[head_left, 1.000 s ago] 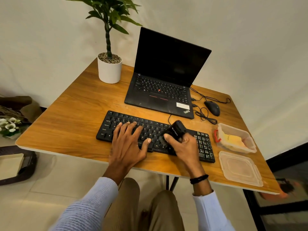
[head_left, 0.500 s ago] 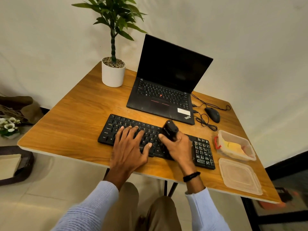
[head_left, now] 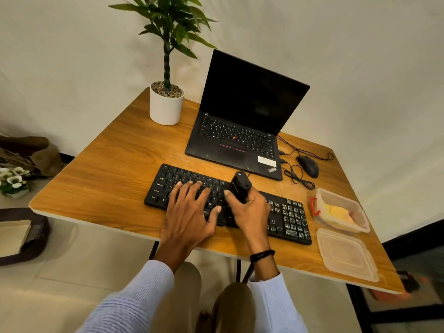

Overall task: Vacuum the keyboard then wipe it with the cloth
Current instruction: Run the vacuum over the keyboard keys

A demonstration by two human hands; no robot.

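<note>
Keyboard on wood table w/ left hand flat, fingers released; right hand grasping vacuum.

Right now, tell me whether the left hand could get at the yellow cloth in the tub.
Probably not easily. The left hand lies flat on the keyboard, and the right hand holding the vacuum sits between it and the cloth in the open tub.

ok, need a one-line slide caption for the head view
Right hand runs a black handheld vacuum over the external keyboard while the left hand lies flat on its keys.
</note>
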